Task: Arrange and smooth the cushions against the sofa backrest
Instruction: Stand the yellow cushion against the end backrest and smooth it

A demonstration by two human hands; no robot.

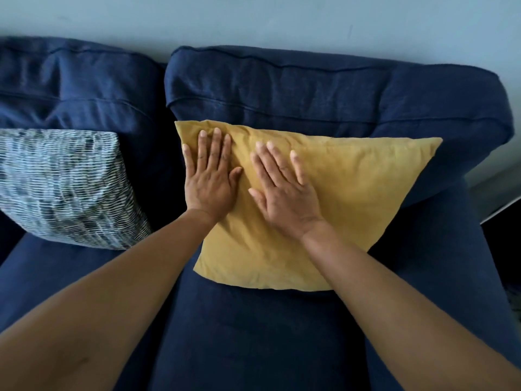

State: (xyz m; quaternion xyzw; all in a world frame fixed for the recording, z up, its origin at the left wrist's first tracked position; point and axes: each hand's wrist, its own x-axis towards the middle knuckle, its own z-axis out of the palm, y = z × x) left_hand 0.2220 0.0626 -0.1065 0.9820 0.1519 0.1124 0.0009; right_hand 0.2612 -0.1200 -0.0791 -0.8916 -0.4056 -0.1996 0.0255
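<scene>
Currently both hands, left hand (210,179) and right hand (284,190), are pressing flat, fingers spread, gripping nothing, on the yellow cushion (352,198); uneven pressure risks sliding it off the navy backrest (310,91).

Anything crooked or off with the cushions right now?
Nothing damaged. The yellow cushion leans on the backrest slightly askew, its right corner lower than its left, with creases near the left hand and right hand pressing flat on it. The patterned cushion also sits tilted.

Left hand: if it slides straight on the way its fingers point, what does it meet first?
The left hand lies flat on the yellow cushion, fingers pointing up. Past the cushion's top edge it would likely meet the backrest.
</scene>
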